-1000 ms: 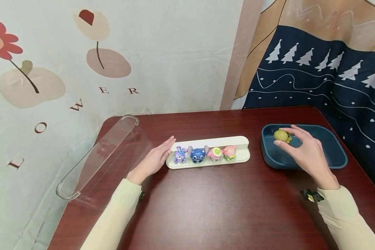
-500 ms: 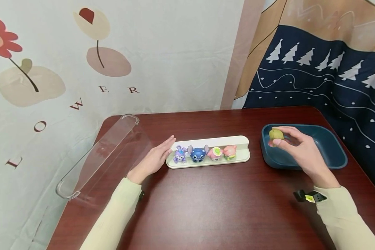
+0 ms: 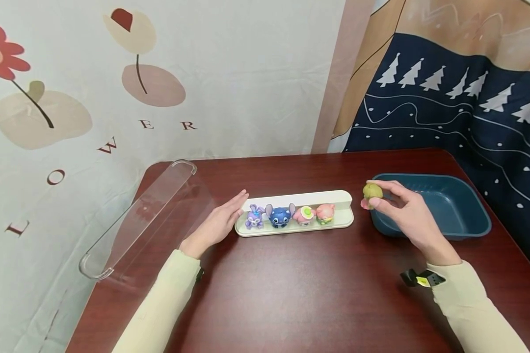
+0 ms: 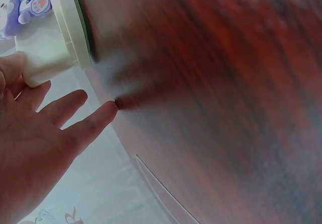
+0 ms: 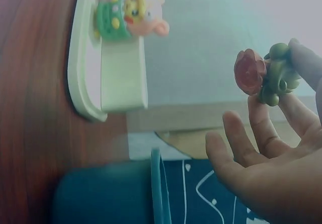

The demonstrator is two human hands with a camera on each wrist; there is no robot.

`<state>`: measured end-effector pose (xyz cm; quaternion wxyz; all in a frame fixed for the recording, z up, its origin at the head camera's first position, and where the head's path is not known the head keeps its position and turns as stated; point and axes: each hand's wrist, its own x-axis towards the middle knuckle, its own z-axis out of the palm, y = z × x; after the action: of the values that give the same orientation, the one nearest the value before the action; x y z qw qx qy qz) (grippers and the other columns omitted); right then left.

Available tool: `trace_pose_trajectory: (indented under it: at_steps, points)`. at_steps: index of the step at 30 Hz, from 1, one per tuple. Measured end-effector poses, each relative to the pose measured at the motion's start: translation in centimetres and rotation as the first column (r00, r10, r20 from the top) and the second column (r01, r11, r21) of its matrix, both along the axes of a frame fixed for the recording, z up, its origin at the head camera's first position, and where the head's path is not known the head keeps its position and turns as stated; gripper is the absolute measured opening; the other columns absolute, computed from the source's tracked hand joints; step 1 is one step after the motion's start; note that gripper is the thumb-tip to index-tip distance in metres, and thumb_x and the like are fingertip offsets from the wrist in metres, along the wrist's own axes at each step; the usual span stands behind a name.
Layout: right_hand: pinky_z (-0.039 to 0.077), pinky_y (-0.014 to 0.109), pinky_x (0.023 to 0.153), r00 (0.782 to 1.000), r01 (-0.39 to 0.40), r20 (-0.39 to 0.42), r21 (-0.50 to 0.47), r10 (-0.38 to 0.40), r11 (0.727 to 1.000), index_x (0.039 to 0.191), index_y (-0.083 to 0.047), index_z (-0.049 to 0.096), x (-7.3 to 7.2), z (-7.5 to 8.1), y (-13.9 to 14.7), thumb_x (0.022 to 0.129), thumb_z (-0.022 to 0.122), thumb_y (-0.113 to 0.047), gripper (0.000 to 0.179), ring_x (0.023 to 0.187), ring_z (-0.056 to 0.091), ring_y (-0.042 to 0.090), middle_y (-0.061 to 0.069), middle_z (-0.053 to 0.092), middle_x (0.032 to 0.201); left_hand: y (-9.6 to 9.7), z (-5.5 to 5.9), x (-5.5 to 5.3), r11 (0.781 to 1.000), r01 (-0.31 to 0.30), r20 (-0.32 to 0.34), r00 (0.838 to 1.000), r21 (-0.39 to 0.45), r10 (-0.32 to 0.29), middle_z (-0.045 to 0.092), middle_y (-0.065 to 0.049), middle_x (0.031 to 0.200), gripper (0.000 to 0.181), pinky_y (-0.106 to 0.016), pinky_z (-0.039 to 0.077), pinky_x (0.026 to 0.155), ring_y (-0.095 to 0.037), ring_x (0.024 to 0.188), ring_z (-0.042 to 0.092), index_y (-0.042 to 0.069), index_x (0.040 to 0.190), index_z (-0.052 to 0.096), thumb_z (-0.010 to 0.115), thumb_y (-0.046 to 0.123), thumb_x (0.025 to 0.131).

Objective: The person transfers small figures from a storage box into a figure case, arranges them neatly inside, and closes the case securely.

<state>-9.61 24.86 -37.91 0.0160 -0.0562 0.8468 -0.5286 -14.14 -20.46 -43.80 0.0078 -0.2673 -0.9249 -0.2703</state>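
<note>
Between thumb and fingertips my right hand (image 3: 408, 211) pinches a small olive-green figurine (image 3: 373, 191) with a pink, petal-like base (image 5: 249, 72). It is held in the air over the left rim of the blue basin (image 3: 461, 211). My left hand (image 3: 216, 223) has its fingers extended and touches the left end of a cream display stand (image 3: 291, 232). On that stand a row of figurines stands: a purple rabbit (image 3: 254, 217), a blue big-eared figure (image 3: 279, 216), a pink one with a green-and-white top (image 3: 304, 215) and a pink pig-like one (image 3: 325, 214).
A long clear plastic cover (image 3: 137, 220) lies slanted on the left of the brown table (image 3: 291, 294). Printed cloths hang behind the table and along its right side. A dark camera (image 3: 423, 278) is strapped to the right wrist.
My right hand has lifted the green figurine out of the basin's left part and carried it left, past the rim, turning its pink base into view. The left hand stays in place.
</note>
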Motion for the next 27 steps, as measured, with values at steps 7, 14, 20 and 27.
trace_pose_trajectory:
  at_steps: [7, 14, 20, 27]
  points:
    - [0.050, 0.012, 0.091, 0.996, -0.084, -0.009, -0.013, 0.084, 0.996, 0.152, -0.021, 0.053, 0.2, -0.6, -1.6, 0.104, 0.065, -0.033, 0.051, 0.123, 0.055, 0.024, 0.005, 0.055, 0.143, 0.1, 0.2, 0.0, 1.000, 0.001, 0.000, 1.000, 0.000, -0.001, 0.039, -0.019, 0.162, 0.050, -0.051, 0.036, 0.117, -0.035, 0.146, 0.043, -0.003, 0.155, 0.044, 0.056, 0.007, 0.107]
    - [0.046, 0.009, 0.095, 0.988, -0.156, 0.011, -0.027, 0.156, 0.987, 0.156, -0.017, 0.048, 0.3, -2.3, -2.3, 0.106, 0.062, -0.030, 0.054, 0.131, 0.052, 0.032, 0.014, 0.049, 0.152, 0.0, 0.2, 0.1, 1.000, 0.001, -0.002, 1.000, 0.003, -0.001, 0.040, -0.019, 0.161, 0.050, -0.051, 0.037, 0.117, -0.035, 0.145, 0.043, -0.003, 0.154, 0.044, 0.056, 0.006, 0.107]
    - [0.045, 0.009, 0.094, 0.982, -0.187, -0.006, -0.030, 0.187, 0.982, 0.156, -0.011, 0.044, 0.4, -3.5, -2.5, 0.107, 0.060, -0.024, 0.053, 0.130, 0.049, 0.034, 0.017, 0.046, 0.153, 0.1, 0.1, 0.1, 1.000, 0.003, 0.002, 1.000, -0.002, -0.003, 0.039, -0.019, 0.162, 0.050, -0.051, 0.037, 0.117, -0.035, 0.145, 0.043, -0.004, 0.154, 0.044, 0.056, 0.006, 0.106]
    - [0.047, 0.020, 0.102, 0.984, -0.174, -0.018, 0.095, 0.176, 0.980, 0.155, -0.006, 0.043, 0.2, -4.4, -2.8, 0.108, 0.057, -0.019, 0.050, 0.132, 0.049, 0.036, 0.021, 0.047, 0.151, 0.0, 0.1, 0.0, 1.000, -0.003, 0.009, 1.000, -0.005, 0.003, 0.038, -0.018, 0.163, 0.051, -0.051, 0.036, 0.117, -0.034, 0.146, 0.042, -0.002, 0.155, 0.043, 0.055, 0.007, 0.107]
